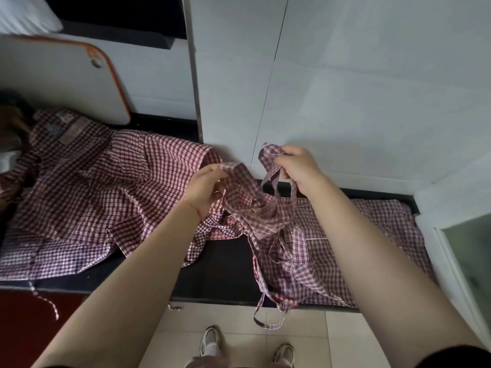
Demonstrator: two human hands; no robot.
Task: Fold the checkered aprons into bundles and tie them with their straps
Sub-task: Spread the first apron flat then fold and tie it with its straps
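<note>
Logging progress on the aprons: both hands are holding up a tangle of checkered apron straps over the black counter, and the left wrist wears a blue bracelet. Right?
Nearly. The head view shows both the left hand and the right hand gripping the checkered apron straps above the black counter, but the bracelet is orange-red, not blue.

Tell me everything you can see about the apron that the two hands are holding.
The apron is thin woven cloth in a red-and-white check, with long narrow straps of the same cloth. It is unfolded and crumpled. Its upper part is lifted: the left hand grips one bunched edge, and the right hand grips another bunch with several straps. The rest lies on the dark counter. The straps are tangled, and one loop hangs over the counter's front edge.
</note>
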